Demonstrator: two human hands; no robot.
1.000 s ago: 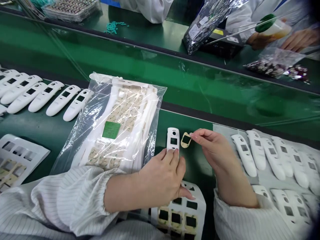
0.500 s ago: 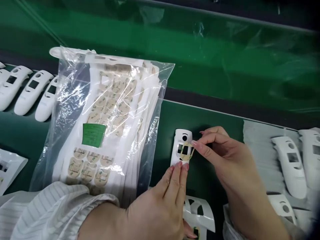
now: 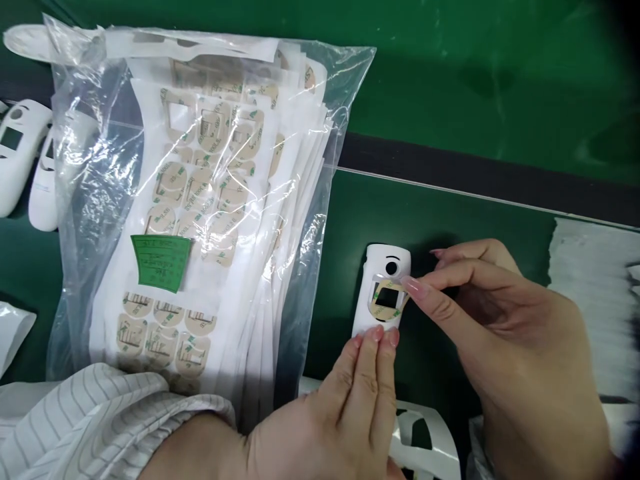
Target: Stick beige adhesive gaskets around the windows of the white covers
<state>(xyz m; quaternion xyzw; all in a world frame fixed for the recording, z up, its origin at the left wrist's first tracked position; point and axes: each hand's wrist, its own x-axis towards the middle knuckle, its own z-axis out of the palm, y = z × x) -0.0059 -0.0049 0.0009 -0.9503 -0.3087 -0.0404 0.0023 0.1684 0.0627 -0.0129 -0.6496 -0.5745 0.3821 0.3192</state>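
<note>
A white plastic thermometer housing (image 3: 373, 267) lies on the green table, its round black hole toward the far end. My left hand (image 3: 335, 420) grips the near end, three fingertips pressed on its top; the thumb is mostly hidden. Between thumb and forefinger, my right hand (image 3: 510, 333) pinches the right edge of a tan adhesive sticker (image 3: 384, 312) with a square cut-out. The sticker lies over the housing's window, its right edge lifted. Whether the rest is stuck down I cannot tell. Partly under my left hand is a white backing sheet (image 3: 445, 433) with cut-out openings.
To the left, a clear plastic bag (image 3: 320, 220) holds a stack of sticker sheets (image 3: 190, 193), with a green label (image 3: 161, 262) on it. More white housings (image 3: 20, 160) stand at far left. A whitish foam sheet (image 3: 590, 300) lies at right, beyond my right hand.
The view has shifted closer and turned, so the bag sits further left. The sticker has moved left on the housing, and its cut-out now lines up more closely with the window.
</note>
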